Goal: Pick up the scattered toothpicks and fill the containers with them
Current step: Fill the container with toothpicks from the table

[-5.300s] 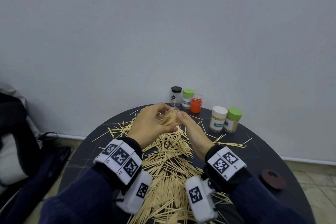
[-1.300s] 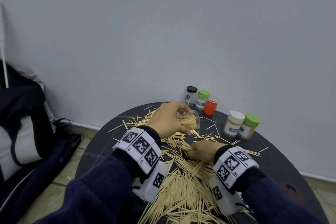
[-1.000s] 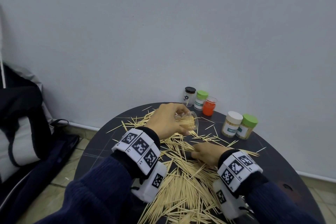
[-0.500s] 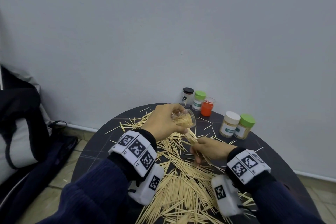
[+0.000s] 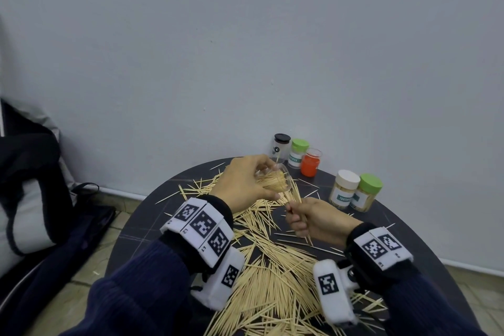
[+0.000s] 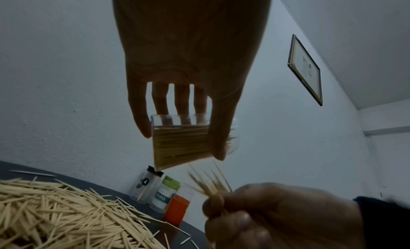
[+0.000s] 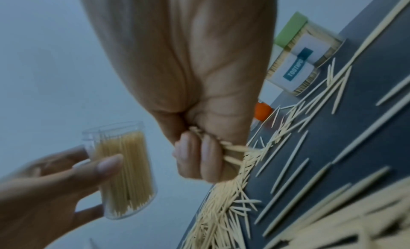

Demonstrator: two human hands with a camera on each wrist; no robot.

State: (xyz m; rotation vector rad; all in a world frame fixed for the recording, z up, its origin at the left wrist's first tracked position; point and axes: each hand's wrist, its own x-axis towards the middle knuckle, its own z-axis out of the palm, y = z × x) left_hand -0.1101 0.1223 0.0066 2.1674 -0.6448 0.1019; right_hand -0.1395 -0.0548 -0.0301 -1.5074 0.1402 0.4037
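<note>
Toothpicks sit pinched in our right hand, fingers curled round the small bundle, tips aimed at the clear container. Our left hand grips it tilted above the table's far edge, mouth toward the bundle for easy loading.

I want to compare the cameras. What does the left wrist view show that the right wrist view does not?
Only the left wrist view shows a framed picture on the wall, the black-lidded jar, and the tips of the toothpick bunch fanning out above the right hand.

Only the right wrist view shows the two labelled jars lying close together.

Both show the left hand holding the clear jar of toothpicks, the pile on the table and the orange jar.
</note>
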